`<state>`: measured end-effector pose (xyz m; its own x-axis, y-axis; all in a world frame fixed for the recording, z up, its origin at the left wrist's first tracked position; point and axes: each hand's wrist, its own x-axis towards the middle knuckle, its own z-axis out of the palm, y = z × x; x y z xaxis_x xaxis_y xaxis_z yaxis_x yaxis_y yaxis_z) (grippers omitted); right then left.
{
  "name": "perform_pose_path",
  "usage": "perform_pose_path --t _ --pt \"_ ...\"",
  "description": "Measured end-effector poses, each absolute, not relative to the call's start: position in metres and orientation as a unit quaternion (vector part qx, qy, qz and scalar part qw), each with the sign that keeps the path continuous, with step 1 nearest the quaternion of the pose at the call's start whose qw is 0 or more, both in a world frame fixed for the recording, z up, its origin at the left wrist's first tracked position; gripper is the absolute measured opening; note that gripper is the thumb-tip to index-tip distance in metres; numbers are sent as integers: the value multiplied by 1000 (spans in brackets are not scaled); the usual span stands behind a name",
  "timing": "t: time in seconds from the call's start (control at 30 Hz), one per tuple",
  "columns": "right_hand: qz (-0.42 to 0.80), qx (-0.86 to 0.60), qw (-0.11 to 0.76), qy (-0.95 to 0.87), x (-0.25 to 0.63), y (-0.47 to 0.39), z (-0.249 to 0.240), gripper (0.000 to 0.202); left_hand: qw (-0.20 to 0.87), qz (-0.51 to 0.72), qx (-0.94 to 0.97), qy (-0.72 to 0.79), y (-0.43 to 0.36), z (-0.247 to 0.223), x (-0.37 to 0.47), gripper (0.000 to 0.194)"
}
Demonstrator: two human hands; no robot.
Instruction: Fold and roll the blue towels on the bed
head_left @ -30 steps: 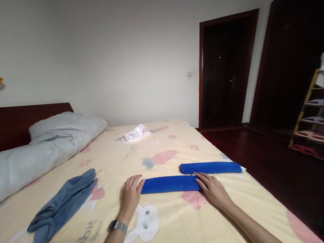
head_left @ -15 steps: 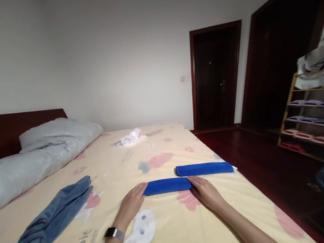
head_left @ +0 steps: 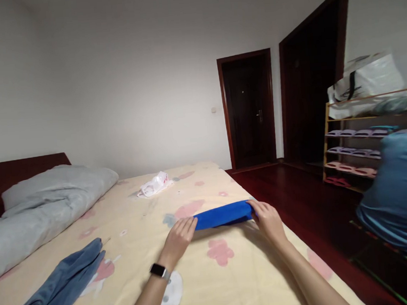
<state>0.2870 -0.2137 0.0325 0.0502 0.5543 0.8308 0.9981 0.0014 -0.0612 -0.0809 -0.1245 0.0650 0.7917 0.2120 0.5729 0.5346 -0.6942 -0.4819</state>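
Note:
A bright blue folded cloth (head_left: pixel 223 214), long and narrow like a rolled towel, is stretched between my two hands just above the bed. My left hand (head_left: pixel 179 239), with a watch on its wrist, grips the cloth's left end. At the right end, my right hand (head_left: pixel 269 220) has its fingers closed round the cloth. A darker blue strip shows under the right part; whether it is the second blue cloth or this one's underside I cannot tell. To the left lies a grey-blue garment (head_left: pixel 55 292), loosely folded on the bed.
The patterned yellow sheet (head_left: pixel 216 294) covers the bed. A white plastic bag (head_left: pixel 155 184) lies farther back, and a grey quilt (head_left: pixel 56 196) is heaped at left. Right of the bed stand a shoe rack (head_left: pixel 326 146) with slippers and a blue-covered object (head_left: pixel 403 196).
My hands have lifted the blue cloth and carried it forward and right, over where the second blue cloth lay. The view has turned to the right.

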Motion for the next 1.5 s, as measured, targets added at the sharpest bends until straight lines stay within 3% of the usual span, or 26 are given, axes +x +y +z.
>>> perform_pose_path --t 0.17,0.47,0.67,0.8,0.97,1.33,1.5 --pt "-319 -688 300 -579 343 -201 46 40 273 -286 -888 -235 -89 86 4 47" --pt "-213 -764 242 -559 355 -184 -17 46 151 -290 -887 -327 -66 -18 30 59" --pt "-132 -797 266 -526 365 -187 -15 53 123 -246 -899 -341 -73 -6 38 64" --pt "-93 -800 291 -517 370 -185 -20 54 61 -248 -888 -382 -84 0 40 56" --pt "-63 -770 307 -556 384 -185 -30 60 0 -242 -890 -387 -87 2 41 62" --pt "-144 -736 351 -560 391 -179 -32 53 81 -250 -886 -382 -86 -8 53 59" --pt "-115 -752 349 -548 399 -177 -39 54 69 -253 -887 -380 -86 -6 52 58"
